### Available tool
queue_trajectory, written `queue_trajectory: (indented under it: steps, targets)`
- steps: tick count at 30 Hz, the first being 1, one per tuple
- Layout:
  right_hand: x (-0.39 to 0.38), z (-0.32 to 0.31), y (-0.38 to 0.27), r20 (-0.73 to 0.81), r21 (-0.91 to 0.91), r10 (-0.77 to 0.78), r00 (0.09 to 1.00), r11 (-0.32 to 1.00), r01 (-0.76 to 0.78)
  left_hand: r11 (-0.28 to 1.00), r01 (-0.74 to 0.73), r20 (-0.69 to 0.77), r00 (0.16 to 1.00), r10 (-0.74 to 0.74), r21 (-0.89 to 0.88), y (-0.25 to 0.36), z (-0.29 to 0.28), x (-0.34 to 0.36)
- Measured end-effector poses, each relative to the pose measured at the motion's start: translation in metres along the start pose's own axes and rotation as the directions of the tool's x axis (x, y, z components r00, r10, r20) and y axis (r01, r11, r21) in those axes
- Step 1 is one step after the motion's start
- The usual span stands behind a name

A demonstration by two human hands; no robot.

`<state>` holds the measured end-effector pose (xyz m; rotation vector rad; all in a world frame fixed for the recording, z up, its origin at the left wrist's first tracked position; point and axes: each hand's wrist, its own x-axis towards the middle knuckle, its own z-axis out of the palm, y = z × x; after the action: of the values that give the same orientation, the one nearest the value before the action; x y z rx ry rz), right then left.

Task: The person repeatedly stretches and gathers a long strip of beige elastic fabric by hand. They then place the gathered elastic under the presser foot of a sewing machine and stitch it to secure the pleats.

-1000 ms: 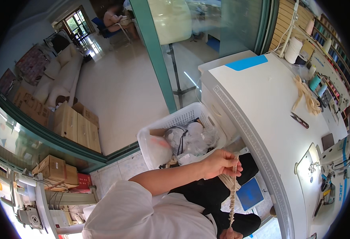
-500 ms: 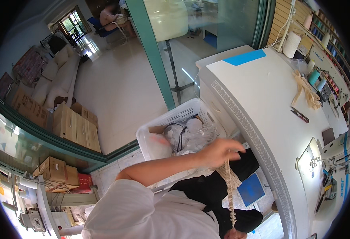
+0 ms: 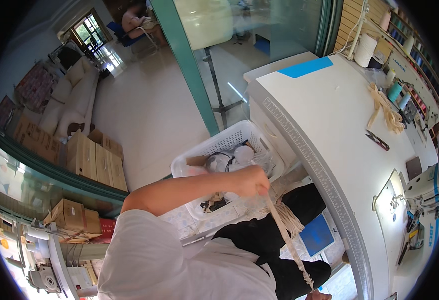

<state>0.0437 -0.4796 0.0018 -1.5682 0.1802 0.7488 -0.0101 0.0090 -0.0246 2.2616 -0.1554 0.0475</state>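
- Left hand [image 3: 252,181] is bunched into a fist around the upper end of a beige fabric strip [image 3: 284,228]. The fingertips curl out of sight, so I can't make out exactly how they pinch it.
- Right hand [image 3: 320,295] has the strip's lower end. Only a bit of that hand shows, the bottom edge chops off the rest, so the finger positions are anyone's guess.
- The strip itself runs pretty straight between the two hands, slanting over the lap. Upper part is flat and smooth, the bottom part is all scrunched up.
- Behind it there's a bundle of cream strands [image 3: 291,220] draped on the black trousers [image 3: 302,201], partly covered by the strip. Can't tell if the two are joined.
- Just past the knees is a blue flat thing [image 3: 316,235], half hidden by the legs, no clue what it is.
- White basket [image 3: 218,143] sits beyond the left forearm, which blocks a good chunk of it. Clear plastic bags inside, plus some dark stuff too jumbled to identify.
- On the white table [image 3: 309,102] to the right: snips [image 3: 378,140], a loose beige pile [image 3: 387,114] and a sewing machine [image 3: 424,192] bent by the lens rim.
- Way back, a seated person [image 3: 135,24], dim and partly behind the green door frame [image 3: 187,65].
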Motion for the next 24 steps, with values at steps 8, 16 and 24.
queue_trajectory:
  steps: [8, 16, 24]
  targets:
    - [0.019, -0.011, -0.046, 0.12, -0.316, -0.117, 0.986, 0.937, 0.149, 0.956, -0.289, -0.087, 0.953, 0.292, 0.04, 0.088, 0.023, 0.047]
    - [0.014, 0.001, -0.083, 0.227, -0.318, -0.291, 0.929, 0.88, 0.353, 0.987, -0.141, 0.113, 0.982, 0.149, -0.076, 0.073, 0.018, 0.061]
    - [-0.003, -0.05, -0.054, 0.111, -0.196, -0.133, 0.985, 0.969, 0.152, 0.984, 0.1, -0.053, 0.994, -0.093, 0.15, -0.046, -0.026, 0.026]
